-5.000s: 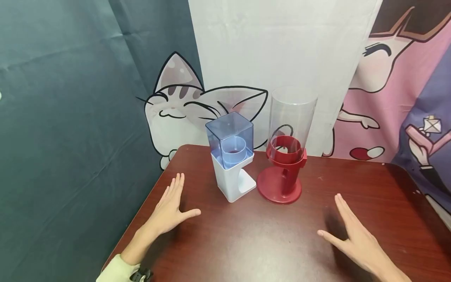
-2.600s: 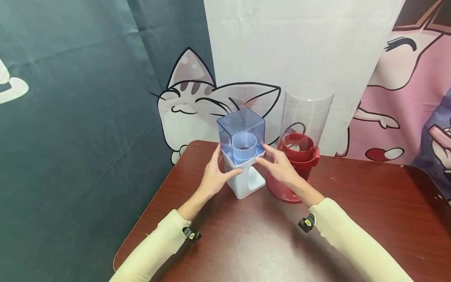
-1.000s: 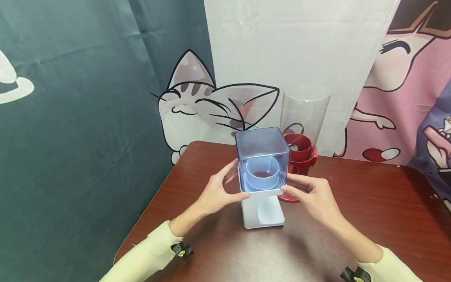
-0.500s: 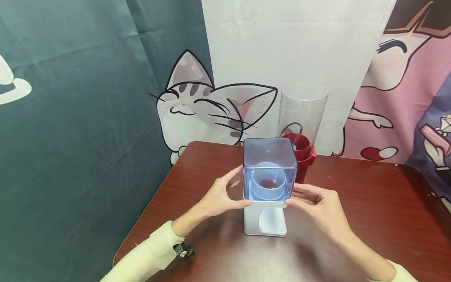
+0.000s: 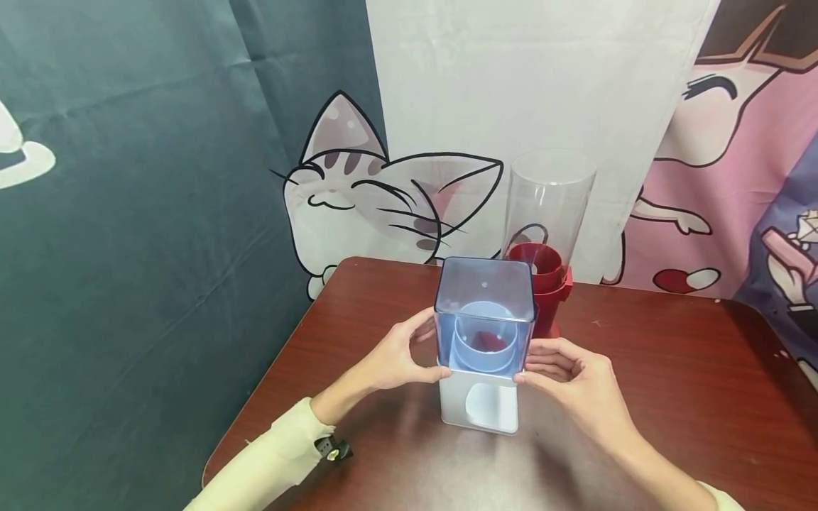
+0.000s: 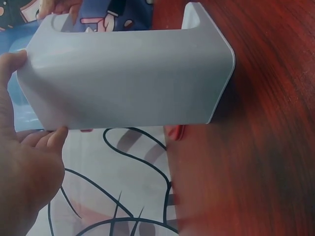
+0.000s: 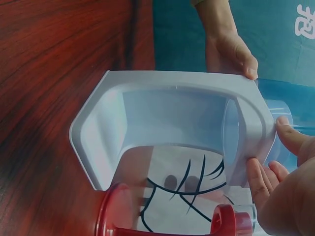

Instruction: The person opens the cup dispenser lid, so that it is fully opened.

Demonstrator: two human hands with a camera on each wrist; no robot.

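Note:
In the head view a white dispenser (image 5: pixel 452 404) with a see-through blue square top (image 5: pixel 484 287) stands upright on the table, its front opening towards me. A round collar shows inside the top. My left hand (image 5: pixel 397 358) grips its left side where top and body meet, thumb on the front corner. On the opposite side my right hand (image 5: pixel 588 387) holds it likewise. The left wrist view shows the smooth white side of the body (image 6: pixel 133 78) beside the left fingers. From the right wrist view, the open hollow of the white body (image 7: pixel 172 113) is visible.
Just behind stands a second dispenser with a red stand (image 5: pixel 548 301) and a tall clear tube (image 5: pixel 552 206), its base mostly hidden. The brown table (image 5: pixel 671 369) has a rounded far right corner. Printed cloths (image 5: pixel 409 206) hang behind, and a dark green one (image 5: pixel 147 248) hangs left.
Both hands, apart and open at first, have taken hold of the white dispenser. It has been drawn nearer, moved right and turned to face me. Over the last half second it shifted only slightly.

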